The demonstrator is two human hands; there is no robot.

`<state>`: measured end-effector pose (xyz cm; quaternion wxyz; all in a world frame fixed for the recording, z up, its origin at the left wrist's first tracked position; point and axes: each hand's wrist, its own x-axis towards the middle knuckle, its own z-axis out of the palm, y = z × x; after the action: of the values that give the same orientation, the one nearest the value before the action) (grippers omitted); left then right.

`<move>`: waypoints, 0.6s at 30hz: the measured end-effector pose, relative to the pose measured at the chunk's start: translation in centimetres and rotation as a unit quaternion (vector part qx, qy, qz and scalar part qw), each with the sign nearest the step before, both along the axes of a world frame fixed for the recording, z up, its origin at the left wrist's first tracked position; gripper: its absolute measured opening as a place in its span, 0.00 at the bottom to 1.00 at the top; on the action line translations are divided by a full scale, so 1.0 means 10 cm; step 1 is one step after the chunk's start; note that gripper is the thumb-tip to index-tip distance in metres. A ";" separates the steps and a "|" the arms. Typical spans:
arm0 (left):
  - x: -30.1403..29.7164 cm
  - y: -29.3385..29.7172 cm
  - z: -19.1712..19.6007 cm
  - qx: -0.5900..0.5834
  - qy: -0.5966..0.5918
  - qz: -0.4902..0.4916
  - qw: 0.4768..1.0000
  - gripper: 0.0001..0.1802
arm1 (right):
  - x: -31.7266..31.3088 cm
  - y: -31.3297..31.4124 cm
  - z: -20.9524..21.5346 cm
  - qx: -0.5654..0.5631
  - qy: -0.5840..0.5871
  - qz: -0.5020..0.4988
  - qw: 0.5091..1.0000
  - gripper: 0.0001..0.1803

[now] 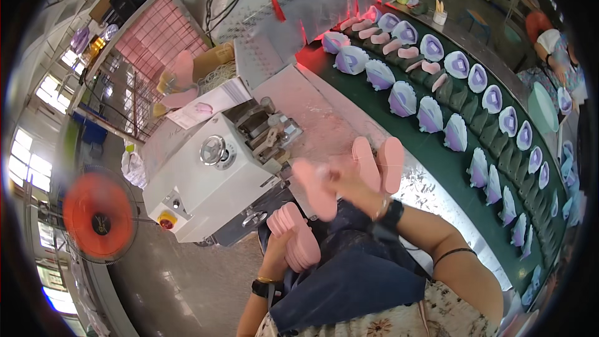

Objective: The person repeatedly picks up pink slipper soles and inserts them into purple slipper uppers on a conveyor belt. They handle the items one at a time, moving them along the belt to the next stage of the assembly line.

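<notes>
My left hand (276,256) is closed around a stack of pink insoles (302,243), held upright at an angle over my lap. My right hand (352,188) grips a single pink insole (317,196) by its middle, in front of the machine's working end; the hand is slightly blurred. Just beyond my right hand, two piles of pink insoles (391,165) lie side by side at the bench edge. A white bench machine (203,175) with a round silver dial stands to the left, its metal working head (271,131) facing the pink-dusted bench top (318,115).
A green conveyor belt (424,150) on the right carries rows of purple-and-white shoe uppers (402,98), dark shoe-shaped pieces and pink pieces. An orange fan (100,218) stands at left. Behind the machine are a wire rack (159,40) and a cardboard box (214,60). Another person (552,56) is at far right.
</notes>
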<state>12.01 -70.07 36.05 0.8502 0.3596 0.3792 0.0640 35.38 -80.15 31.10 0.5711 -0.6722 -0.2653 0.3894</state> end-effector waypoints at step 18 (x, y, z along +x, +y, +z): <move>-0.42 -0.19 0.18 -0.059 0.006 -0.030 0.998 0.29 | 1.05 1.14 -0.19 -0.065 -0.430 -0.099 0.895 0.19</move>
<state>7.85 -72.01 37.87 0.8693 0.3205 0.3761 0.0139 45.85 -68.78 29.16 0.3924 -0.8324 -0.3908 0.0202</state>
